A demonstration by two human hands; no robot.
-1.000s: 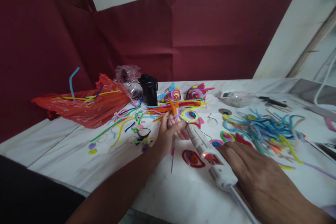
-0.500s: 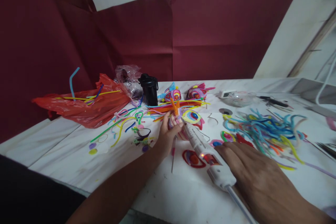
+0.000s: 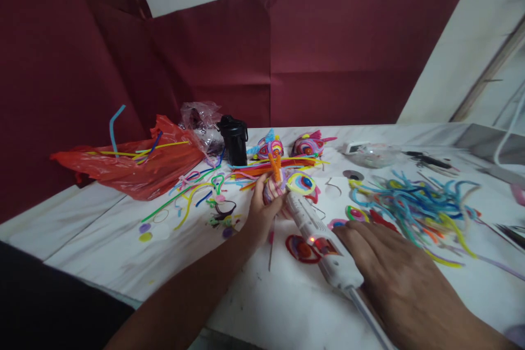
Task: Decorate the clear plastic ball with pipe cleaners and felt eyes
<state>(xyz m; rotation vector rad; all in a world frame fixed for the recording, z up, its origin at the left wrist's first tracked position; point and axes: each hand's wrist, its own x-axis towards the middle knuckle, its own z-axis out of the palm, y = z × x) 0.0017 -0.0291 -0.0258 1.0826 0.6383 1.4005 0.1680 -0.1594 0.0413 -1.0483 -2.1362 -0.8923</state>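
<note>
My left hand (image 3: pixel 262 210) is closed around a small striped pipe-cleaner figure (image 3: pixel 271 188) in pink, white and purple. Orange pipe-cleaner prongs (image 3: pixel 275 165) stick up from its top. My right hand (image 3: pixel 400 276) grips a white hot glue gun (image 3: pixel 314 229) with a lit orange light, its cord trailing toward me. The gun's front end is beside the figure; its nozzle tip is hidden, so contact cannot be judged. Just beyond lies a yellow and white coiled oval piece (image 3: pixel 301 182) with a blue centre. A red coiled oval piece (image 3: pixel 302 249) lies under the gun.
Two finished-looking coiled pipe-cleaner figures, one blue-topped (image 3: pixel 270 147) and one pink (image 3: pixel 309 145), stand at the back. A black lidded container (image 3: pixel 234 141) and a red plastic bag (image 3: pixel 139 167) are on the left. Loose pipe cleaners (image 3: pixel 414 205) pile up on the right.
The glue gun and my right hand have shifted slightly left. The figure in my left hand has turned a little, its orange prongs now more upright.
</note>
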